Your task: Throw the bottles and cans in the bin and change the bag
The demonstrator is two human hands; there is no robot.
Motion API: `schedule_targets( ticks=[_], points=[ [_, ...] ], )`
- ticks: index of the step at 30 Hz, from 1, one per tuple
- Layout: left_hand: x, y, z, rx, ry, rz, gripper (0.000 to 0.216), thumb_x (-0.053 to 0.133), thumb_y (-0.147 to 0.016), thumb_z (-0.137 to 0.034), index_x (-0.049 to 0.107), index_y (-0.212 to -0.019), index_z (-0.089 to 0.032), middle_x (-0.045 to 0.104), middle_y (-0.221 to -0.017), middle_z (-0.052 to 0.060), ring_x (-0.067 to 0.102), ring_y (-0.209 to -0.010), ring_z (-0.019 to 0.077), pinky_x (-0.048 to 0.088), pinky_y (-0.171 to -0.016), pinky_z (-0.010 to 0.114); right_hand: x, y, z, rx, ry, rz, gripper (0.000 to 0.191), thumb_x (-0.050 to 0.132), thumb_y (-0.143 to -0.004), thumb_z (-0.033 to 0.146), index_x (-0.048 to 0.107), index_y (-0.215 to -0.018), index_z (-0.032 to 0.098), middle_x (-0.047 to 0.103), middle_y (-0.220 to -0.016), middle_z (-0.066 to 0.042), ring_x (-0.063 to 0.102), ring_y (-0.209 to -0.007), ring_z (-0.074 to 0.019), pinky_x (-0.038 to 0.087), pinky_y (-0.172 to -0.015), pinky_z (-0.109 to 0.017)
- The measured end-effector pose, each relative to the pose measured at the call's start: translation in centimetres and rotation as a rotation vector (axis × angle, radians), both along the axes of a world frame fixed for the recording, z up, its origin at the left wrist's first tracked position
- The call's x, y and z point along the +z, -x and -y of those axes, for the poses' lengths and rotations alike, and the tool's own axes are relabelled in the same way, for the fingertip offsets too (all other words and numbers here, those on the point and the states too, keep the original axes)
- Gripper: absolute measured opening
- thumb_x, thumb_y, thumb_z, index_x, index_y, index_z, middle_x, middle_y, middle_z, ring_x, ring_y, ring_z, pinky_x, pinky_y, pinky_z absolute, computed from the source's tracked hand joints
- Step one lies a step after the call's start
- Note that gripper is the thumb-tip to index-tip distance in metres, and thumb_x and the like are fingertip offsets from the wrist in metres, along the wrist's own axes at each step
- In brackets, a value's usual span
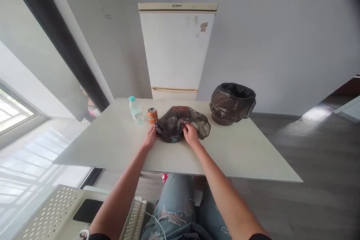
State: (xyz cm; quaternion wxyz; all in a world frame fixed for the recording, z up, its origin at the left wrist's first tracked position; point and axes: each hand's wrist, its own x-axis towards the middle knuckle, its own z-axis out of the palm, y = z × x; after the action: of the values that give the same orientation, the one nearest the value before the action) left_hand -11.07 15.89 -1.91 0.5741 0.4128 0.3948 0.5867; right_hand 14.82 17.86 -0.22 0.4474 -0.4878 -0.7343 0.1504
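Note:
A dark, see-through plastic garbage bag [171, 122] lies bunched on the white table in front of me. Something reddish and something teal show faintly through its film; I cannot tell what they are. At the bag's left edge, my left hand [151, 136] is closed on the gathered plastic. My right hand [191, 134] pinches the bag right of its middle, and a loose flap spreads out beyond it. Just behind my left hand stands an orange drink can [152, 115]. Left of the can is a clear plastic bottle [136, 111] with a teal cap, upright.
A bin lined with a dark bag [233, 103] stands at the table's [253, 153] back right. Behind the table is a white refrigerator [176, 48]. At lower left, a dark phone-like slab [88, 210] rests on a cream perforated surface [59, 206], with a white cable nearby.

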Motion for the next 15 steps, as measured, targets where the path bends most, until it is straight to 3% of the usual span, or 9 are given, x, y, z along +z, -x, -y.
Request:
schedule_targets(
  ticks=[6,9,15],
  points=[
    [0.1,-0.1,-0.4,0.023,-0.005,-0.022,0.084,0.076,-0.084,-0.075,0.061,-0.148,-0.024,0.073,-0.132,0.012,0.072,-0.101,0.0266,0.06,-0.071,0.031,-0.9,0.8,-0.4,-0.041,0.009,0.06,0.028,0.046,-0.099,0.016,0.07,-0.114,0.016,0.075,-0.101,-0.015,0.07,-0.1,-0.0285,0.056,-0.092,-0.04],
    [0.2,-0.2,-0.4,0.048,-0.01,-0.047,0.087,0.075,-0.082,-0.078,0.061,-0.148,-0.022,0.074,-0.127,0.012,0.072,-0.097,0.0258,0.059,-0.067,0.031,-1.2,-0.1,0.2,-0.075,0.015,0.108,0.031,0.043,-0.102,0.018,0.072,-0.114,0.015,0.073,-0.105,-0.018,0.068,-0.101,-0.0306,0.055,-0.095,-0.043],
    [0.3,-0.4,-0.2,0.046,-0.042,-0.122,0.08,0.071,-0.086,-0.076,0.064,-0.146,-0.022,0.074,-0.131,0.011,0.07,-0.113,0.0301,0.061,-0.081,0.036,-1.3,-0.4,1.0,0.126,0.053,0.288,0.029,0.06,-0.093,0.016,0.079,-0.114,0.02,0.076,-0.11,-0.013,0.071,-0.103,-0.0281,0.056,-0.092,-0.036]
  ],
)
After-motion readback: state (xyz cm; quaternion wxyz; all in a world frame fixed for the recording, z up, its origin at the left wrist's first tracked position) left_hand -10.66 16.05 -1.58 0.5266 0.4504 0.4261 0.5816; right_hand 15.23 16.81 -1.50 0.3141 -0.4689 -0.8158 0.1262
